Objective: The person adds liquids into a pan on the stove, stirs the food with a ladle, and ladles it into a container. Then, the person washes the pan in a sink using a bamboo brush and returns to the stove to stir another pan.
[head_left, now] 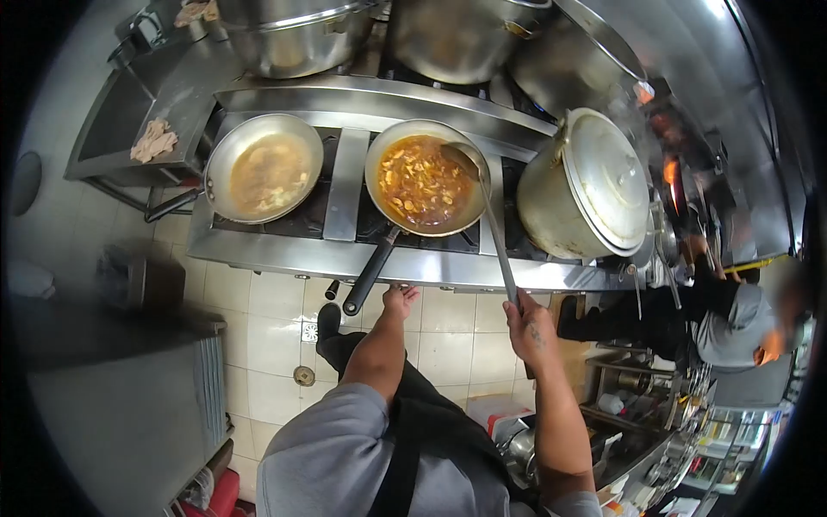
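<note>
My right hand [530, 332] is wrapped round the long handle of a metal ladle [497, 228]. The ladle's bowl rests at the right side of a frying pan [376, 177], dipping into a reddish-brown sauce [422, 185] with chopped pieces. The pan sits on the middle burner, its black handle [372, 269] pointing toward me. At the stove's front edge, just right of that handle, my left hand [400, 300] has its fingers closed at a small control knob, partly hidden. On the left burner stands a second frying pan [215, 181] with thin brownish liquid and pale pieces.
A large lidded pot [538, 194] stands on the stove's right. Big steel pots [297, 43] line the back. At right, a co-worker [741, 323] stands near a flame [670, 172]. A steel counter [121, 362] is on my left, above a tiled floor [448, 349].
</note>
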`<state>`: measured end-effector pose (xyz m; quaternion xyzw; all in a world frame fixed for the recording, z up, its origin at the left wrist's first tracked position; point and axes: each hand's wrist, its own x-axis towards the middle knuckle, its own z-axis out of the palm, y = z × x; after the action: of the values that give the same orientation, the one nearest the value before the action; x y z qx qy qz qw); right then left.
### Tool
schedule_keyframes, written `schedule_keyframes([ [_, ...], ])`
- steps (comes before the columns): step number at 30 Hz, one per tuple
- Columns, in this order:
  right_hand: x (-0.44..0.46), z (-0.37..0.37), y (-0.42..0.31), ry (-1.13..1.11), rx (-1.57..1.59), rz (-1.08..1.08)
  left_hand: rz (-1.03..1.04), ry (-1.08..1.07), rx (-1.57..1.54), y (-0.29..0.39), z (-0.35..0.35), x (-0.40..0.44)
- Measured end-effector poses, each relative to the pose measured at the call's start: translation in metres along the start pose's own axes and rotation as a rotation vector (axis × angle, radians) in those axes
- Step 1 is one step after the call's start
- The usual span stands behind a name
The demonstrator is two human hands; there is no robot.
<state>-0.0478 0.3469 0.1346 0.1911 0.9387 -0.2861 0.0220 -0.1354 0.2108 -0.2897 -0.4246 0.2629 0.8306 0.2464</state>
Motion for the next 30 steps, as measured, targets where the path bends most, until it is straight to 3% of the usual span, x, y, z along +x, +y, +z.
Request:
schedule_keyframes([
  [3,-0.01,0.005,-0.007,-0.104,0.054,0.037,-0.036,0.043,-0.121,-0.002,0.004,0.012],
  [7,-0.033,0.005,-0.02,-0.198,0.255,0.191,0.136,0.018,-0.082,-0.015,0.0,0.003],
  [10,-0.044,0.007,-0.019,-0.224,0.22,0.211,0.252,0.112,-0.053,-0.023,0.01,-0.002],
  [13,-0.056,0.003,-0.023,-0.223,0.213,0.202,0.421,0.054,-0.152,-0.042,0.004,0.018],
  [16,-0.067,-0.005,-0.022,-0.221,0.268,0.256,0.5,-0.018,0.31,-0.033,-0.008,0.019],
  [17,-0.069,-0.007,-0.021,-0.225,0.306,0.291,0.42,-0.139,0.58,-0.025,-0.024,0.029],
  [20,-0.06,-0.008,-0.018,-0.153,0.344,0.24,-0.326,-0.502,0.689,0.025,-0.056,0.008],
  [23,-0.027,0.003,-0.015,-0.039,0.198,0.035,-0.37,-0.441,0.829,0.079,-0.031,-0.099],
  [26,0.009,0.03,0.0,0.081,0.063,-0.069,-0.512,-0.745,0.505,0.136,-0.023,-0.142],
  [30,0.022,0.06,-0.002,0.102,-0.102,-0.047,-0.519,-0.906,0.287,0.201,0.031,-0.199],
])
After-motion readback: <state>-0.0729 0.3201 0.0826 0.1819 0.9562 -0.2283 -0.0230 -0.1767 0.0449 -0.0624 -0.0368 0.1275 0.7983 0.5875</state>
